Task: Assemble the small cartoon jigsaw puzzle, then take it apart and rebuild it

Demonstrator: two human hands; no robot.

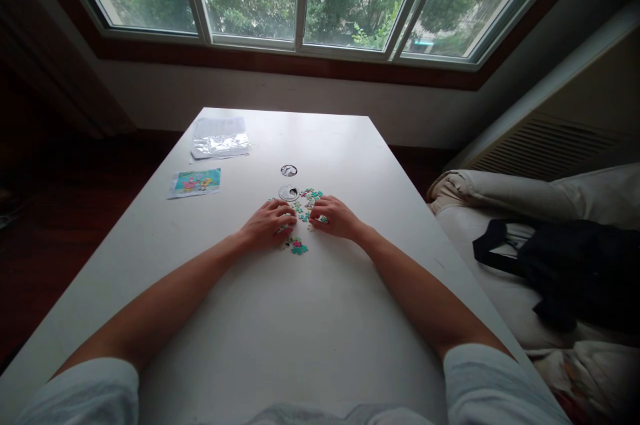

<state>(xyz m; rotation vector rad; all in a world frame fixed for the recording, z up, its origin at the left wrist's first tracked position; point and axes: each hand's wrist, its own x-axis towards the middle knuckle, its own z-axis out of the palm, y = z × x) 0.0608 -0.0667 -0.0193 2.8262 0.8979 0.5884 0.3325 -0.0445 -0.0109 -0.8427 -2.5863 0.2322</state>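
1. From my feed, a picture card (196, 183) lies near the left edge of the white table (300, 331), its long side left-right; a plastic sleeve (220, 138) sits farther off.
2. My left hand (273, 221) rests at the pieces, fingers bent; I can't tell if they grip.
3. Puzzle pieces (304, 217) lie mid-table, well inside both side edges. Their spread runs near to far, leaning right; single pieces are too small to read direction.
4. My right hand (334, 217) has curled fingers at the pieces; grip unclear. Tabletop extends from it to the right edge.
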